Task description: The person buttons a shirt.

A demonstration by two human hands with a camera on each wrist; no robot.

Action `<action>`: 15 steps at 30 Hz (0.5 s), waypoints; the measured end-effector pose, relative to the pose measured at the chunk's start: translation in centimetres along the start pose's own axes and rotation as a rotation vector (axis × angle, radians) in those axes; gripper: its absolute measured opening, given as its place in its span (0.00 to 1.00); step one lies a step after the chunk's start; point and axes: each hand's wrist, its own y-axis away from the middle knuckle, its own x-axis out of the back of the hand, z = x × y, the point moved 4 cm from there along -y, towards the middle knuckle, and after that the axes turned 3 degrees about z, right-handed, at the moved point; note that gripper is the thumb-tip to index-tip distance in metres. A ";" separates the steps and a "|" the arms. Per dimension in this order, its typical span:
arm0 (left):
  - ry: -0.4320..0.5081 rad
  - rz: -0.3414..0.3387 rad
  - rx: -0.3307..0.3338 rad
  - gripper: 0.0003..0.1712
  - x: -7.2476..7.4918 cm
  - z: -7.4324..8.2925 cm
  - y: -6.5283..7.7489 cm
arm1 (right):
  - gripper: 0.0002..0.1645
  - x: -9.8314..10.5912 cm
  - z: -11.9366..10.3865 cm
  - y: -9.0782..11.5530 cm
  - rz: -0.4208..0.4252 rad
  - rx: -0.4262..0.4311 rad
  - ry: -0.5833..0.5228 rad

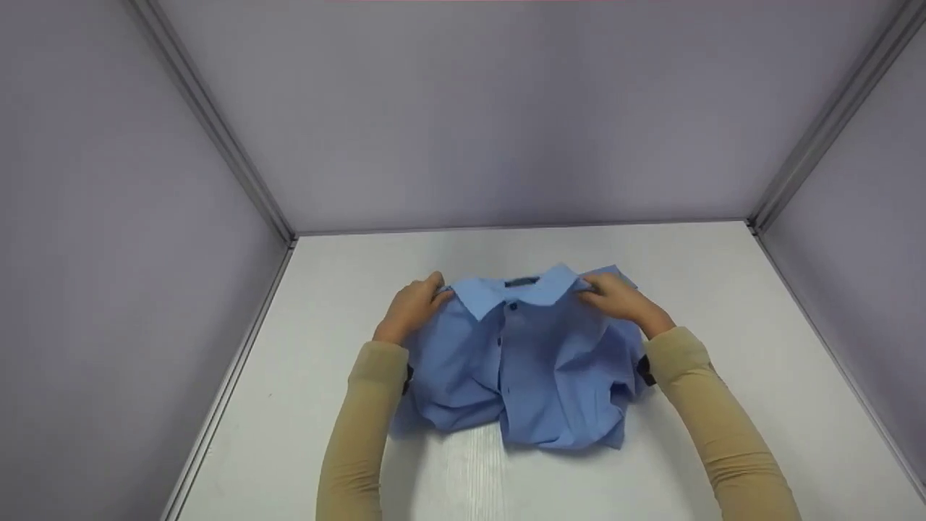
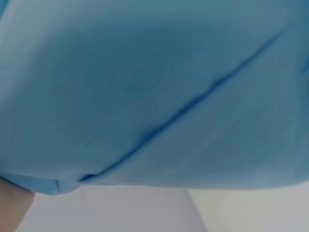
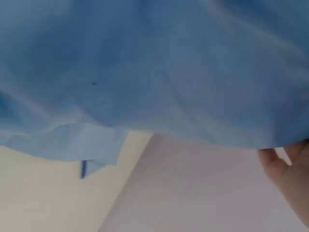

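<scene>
A light blue button-up shirt (image 1: 535, 362) hangs from both hands, its collar at the top and its dark-buttoned front toward me. My left hand (image 1: 414, 304) pinches one shoulder beside the collar, thumb against the cloth. On the other side my right hand (image 1: 616, 295) grips the opposite shoulder close to the collar point. The lower part of the shirt is bunched and creased. In the left wrist view blue cloth fills most of the picture, a diagonal fold across it. The right wrist view shows the fingertips (image 3: 274, 163) at the edge of the cloth.
Beneath the shirt is a white table (image 1: 340, 311). Grey panel walls (image 1: 492, 116) enclose it at the back and on both sides, with metal profiles at the corners. A dark wrist strap (image 1: 646, 370) shows beside the right sleeve.
</scene>
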 end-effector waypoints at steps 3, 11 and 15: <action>-0.028 0.003 0.046 0.13 -0.2 -1.0 0.5 | 0.15 -0.4 1.0 -0.1 0.065 -0.057 0.051; -0.387 0.155 0.077 0.07 -3.1 -2.3 0.0 | 0.12 -2.9 2.9 -1.1 0.216 -0.204 0.475; -0.455 0.133 0.217 0.11 -5.7 -3.6 1.0 | 0.04 -5.4 4.0 -1.1 0.139 -0.250 0.454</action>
